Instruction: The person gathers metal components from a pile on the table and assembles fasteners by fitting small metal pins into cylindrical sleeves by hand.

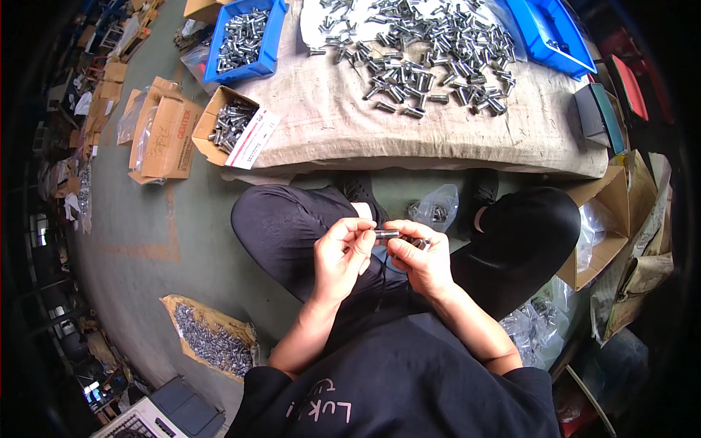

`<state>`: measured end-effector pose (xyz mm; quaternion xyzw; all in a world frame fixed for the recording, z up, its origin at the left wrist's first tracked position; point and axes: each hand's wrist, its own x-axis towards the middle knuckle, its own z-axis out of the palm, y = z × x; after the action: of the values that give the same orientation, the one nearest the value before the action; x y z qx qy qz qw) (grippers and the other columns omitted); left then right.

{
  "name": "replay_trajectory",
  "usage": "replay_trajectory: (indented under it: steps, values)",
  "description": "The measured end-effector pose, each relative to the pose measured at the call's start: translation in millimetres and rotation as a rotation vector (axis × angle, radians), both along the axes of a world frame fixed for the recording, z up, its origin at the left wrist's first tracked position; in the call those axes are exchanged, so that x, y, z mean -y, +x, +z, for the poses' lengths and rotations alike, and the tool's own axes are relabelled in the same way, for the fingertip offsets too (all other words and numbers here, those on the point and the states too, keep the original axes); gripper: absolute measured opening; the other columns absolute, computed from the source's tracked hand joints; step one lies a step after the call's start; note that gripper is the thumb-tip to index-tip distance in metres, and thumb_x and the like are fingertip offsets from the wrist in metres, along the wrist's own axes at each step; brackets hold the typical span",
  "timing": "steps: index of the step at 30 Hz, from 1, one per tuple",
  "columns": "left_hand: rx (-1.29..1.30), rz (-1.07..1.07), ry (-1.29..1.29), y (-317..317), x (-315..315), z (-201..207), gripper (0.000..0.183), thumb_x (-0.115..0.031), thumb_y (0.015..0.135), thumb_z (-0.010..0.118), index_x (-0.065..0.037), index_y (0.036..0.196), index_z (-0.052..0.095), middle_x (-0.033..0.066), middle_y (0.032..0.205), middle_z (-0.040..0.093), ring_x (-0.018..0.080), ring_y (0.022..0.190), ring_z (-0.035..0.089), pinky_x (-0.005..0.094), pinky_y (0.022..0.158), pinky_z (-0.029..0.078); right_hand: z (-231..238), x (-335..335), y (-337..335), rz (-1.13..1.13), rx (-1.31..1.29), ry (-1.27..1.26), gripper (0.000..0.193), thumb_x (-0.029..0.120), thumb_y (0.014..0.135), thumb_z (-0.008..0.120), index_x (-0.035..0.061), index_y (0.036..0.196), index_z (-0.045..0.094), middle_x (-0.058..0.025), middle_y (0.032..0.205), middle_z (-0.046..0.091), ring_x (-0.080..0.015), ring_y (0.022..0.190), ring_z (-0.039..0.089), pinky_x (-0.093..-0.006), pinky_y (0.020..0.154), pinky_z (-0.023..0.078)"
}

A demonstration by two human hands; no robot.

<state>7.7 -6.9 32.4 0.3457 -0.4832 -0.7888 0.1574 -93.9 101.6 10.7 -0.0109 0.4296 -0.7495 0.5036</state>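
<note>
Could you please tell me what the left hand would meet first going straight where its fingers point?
The left hand would first meet the metal pin, then probably the right hand, though depth is unclear.

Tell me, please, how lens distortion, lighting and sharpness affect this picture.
Head view: corners fall to black, and the clutter along the left rim looks bent and dark; head view: the white sheet on the table looks washed out; head view: the fingers and metal pin look fairly sharp, though the pin's fine detail is too small to tell.
</note>
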Motion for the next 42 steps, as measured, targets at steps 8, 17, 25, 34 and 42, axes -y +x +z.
replay_trajectory:
  steps: [8,17,25,34,42]
  values:
    - [0.003,-0.054,-0.568,-4,1,4,0.022,0.002,0.072,0.065,-0.002,0.093,0.059,0.0010,0.086,0.058,0.0040,0.065,0.046,0.0158,0.049,0.037,1,1,-2,-0.006,0.126,-0.021,0.026,0.005,0.077,0.064,-0.0014,0.102,0.060,-0.0028,0.072,0.057,-0.0065,0.056,0.047,-0.0189,0.046,0.035]
    - [-0.118,-0.174,-0.429,-5,-1,0,0.088,-0.056,0.074,0.058,0.000,0.133,0.024,0.0127,0.119,0.041,0.0086,0.086,0.042,0.0137,0.052,0.037,-12,1,-10,0.073,0.522,-0.291,0.016,0.015,0.080,0.061,0.0021,0.076,0.052,-0.0109,0.072,0.055,-0.0185,0.059,0.055,-0.0280,0.040,0.046]
    - [0.017,-0.168,-0.357,-11,2,5,0.107,-0.080,0.064,0.031,-0.004,0.137,0.011,0.0183,0.132,0.030,0.0092,0.075,0.051,0.0124,0.038,0.033,-1,4,-1,0.315,0.037,0.033,0.023,0.007,0.075,0.067,-0.0007,0.096,0.061,-0.0021,0.072,0.057,-0.0061,0.055,0.048,-0.0191,0.043,0.036]
    - [0.025,-0.236,-0.694,-12,1,-3,0.088,-0.068,0.078,0.031,0.003,0.131,0.027,0.0216,0.128,0.035,0.0262,0.099,0.049,0.0351,0.083,0.041,-4,5,-1,0.266,-0.138,0.076,0.020,0.013,0.076,0.067,0.0006,0.091,0.063,-0.0008,0.070,0.057,-0.0043,0.058,0.046,-0.0181,0.048,0.037]
    - [0.068,-0.162,-0.218,-4,6,2,0.027,-0.020,0.091,0.047,0.003,0.103,0.055,0.0067,0.083,0.061,0.0075,0.065,0.054,0.0175,0.051,0.042,-1,5,-9,0.014,0.110,0.024,0.025,0.013,0.076,0.067,-0.0013,0.095,0.059,-0.0061,0.069,0.058,-0.0098,0.056,0.052,-0.0197,0.042,0.039]
